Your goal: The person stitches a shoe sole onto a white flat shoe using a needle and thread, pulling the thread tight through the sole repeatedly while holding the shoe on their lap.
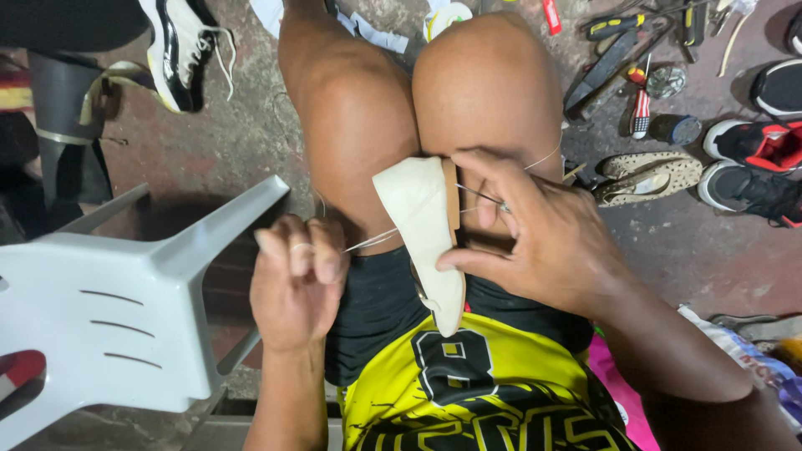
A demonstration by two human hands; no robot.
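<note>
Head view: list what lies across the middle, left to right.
White plastic chair → left hand pulling thread → cream shoe sole → right hand → red and black sneakers.

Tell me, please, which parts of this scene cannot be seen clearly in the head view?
- Cream shoe sole: its far side is hidden by the right hand and the knees.
- Needle tip: too thin to judge.
- Thread end: hidden inside the left hand.
- White plastic chair: cut off by the left edge.
- Tools on the floor: too small to identify.
</note>
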